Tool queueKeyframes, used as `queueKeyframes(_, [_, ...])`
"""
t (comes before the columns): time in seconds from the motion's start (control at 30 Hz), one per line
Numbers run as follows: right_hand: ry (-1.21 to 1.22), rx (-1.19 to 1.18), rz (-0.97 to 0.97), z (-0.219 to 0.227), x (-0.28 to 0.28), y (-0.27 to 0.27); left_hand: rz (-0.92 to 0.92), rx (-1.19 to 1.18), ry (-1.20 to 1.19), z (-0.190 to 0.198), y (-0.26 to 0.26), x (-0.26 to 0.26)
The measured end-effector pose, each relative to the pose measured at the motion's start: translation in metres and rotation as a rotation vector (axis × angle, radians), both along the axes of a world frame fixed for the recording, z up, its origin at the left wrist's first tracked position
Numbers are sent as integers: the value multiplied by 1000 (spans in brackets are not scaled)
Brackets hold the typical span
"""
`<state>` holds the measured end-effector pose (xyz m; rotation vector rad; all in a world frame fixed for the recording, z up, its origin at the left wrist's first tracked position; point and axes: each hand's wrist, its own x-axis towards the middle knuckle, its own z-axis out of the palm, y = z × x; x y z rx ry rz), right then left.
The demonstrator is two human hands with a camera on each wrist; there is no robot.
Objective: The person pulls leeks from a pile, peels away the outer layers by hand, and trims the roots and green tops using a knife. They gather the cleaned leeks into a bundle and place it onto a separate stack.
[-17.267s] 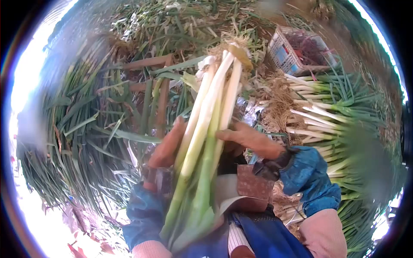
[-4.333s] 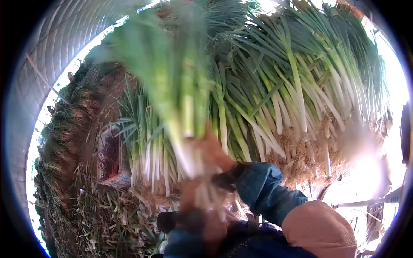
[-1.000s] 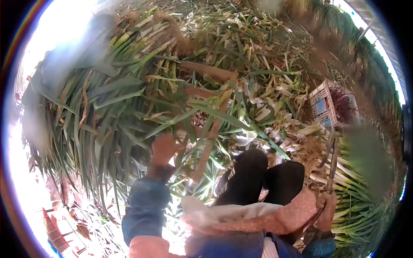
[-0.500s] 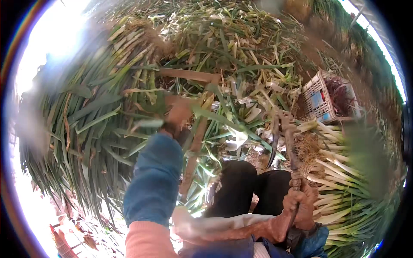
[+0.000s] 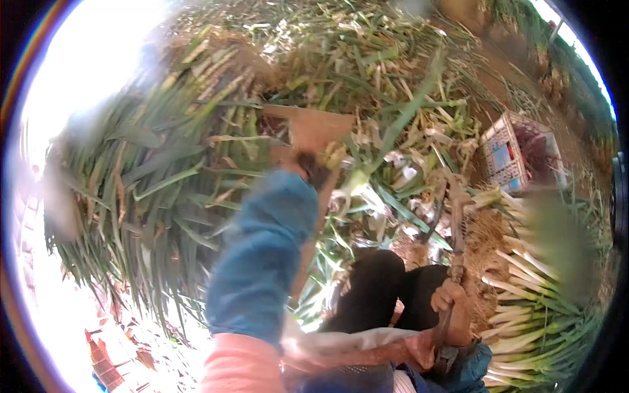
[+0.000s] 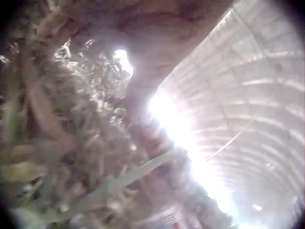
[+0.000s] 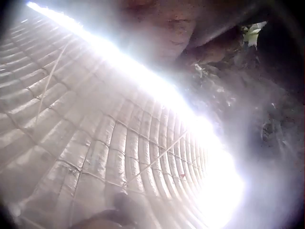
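Observation:
My left hand is stretched out over a wooden frame, blurred, its fingertips blending with the wood. In the left wrist view the thumb hangs apart from the rest of the hand, with nothing seen in the gap. A long green leaf, blurred, slants up to the right of that hand. My right hand grips the lower end of a long rod-like metal tool with a thin curved dark arm at its top. Only part of the right hand shows in the right wrist view.
A big heap of leeks lies at the left. Cut leaves litter the ground ahead. Leeks with white stems lie in a row at the right, below a plastic crate. My knees are in front.
My left hand has swung up and right from the leek heap to the wooden frame. The long leaf has shifted upright. The tool has swung inward from the right, still in my right hand.

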<state>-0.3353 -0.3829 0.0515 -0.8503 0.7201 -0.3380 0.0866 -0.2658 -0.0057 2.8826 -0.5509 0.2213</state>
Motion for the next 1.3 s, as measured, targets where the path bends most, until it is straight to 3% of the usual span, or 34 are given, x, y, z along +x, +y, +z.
queueKeyframes(0.03, [16, -10, 16, 1, 2, 3, -21, 197, 150, -14, 14, -30])
queueKeyframes(0.07, [39, -27, 36, 4, 3, 5, -118, 125, 74, -40, 27, -65])
queueKeyframes(0.17, [52, -52, 73, 12, 8, 6, -191, 15, 9, -114, 19, -60])
queueKeyframes(0.23, [13, -57, 113, 8, 5, 6, -303, -313, 223, -105, 11, -35])
queueKeyframes(0.3, [0, -94, 76, 2, 6, 9, -471, -960, 502, -49, 6, -23])
queueKeyframes(0.37, [-19, -120, 21, 0, 2, 10, -563, -1376, 629, -17, 15, -33])
queueKeyframes(0.43, [-31, -125, -36, 3, 1, 11, -496, -1038, 419, -4, 51, -66])
queueKeyframes(0.5, [-51, -145, -42, 9, -2, 5, -399, -738, 433, -15, 67, -103])
queueKeyframes(0.53, [-67, -148, -35, 9, -2, 4, -376, -857, 730, -36, 74, -126])
queueKeyframes(0.57, [-98, -168, -23, 6, -5, 1, -217, -959, 866, -65, 81, -163])
queueKeyframes(0.6, [-123, -186, -3, 2, -12, -5, -184, -961, 1034, -69, 89, -198])
queueKeyframes(0.63, [-146, -201, 25, -2, -20, -12, -86, -952, 1223, -89, 94, -225])
queueKeyframes(0.67, [-43, -196, -83, -4, -30, -17, -110, -902, 1180, -144, 110, -253])
queueKeyframes(0.7, [-44, -193, -102, -1, -32, -15, 33, -857, 1198, -197, 117, -281])
queueKeyframes(0.77, [-47, -190, -148, 12, -34, -14, 98, -526, 860, -239, 131, -309])
queueKeyframes(0.8, [-82, -178, -51, 11, -41, -24, 167, -288, 824, -284, 137, -314])
queueKeyframes(0.83, [-65, -177, -50, 10, -45, -31, 218, -266, 684, -310, 141, -306])
queueKeyframes(0.9, [-19, -170, -56, 10, -52, -38, 372, -351, 776, -330, 153, -274])
queueKeyframes(1.13, [45, -134, -173, 9, -76, -58, 428, -286, 871, -375, 142, -233])
queueKeyframes(1.3, [33, -38, -201, 8, -92, -71, 417, -304, 872, -374, 139, -241])
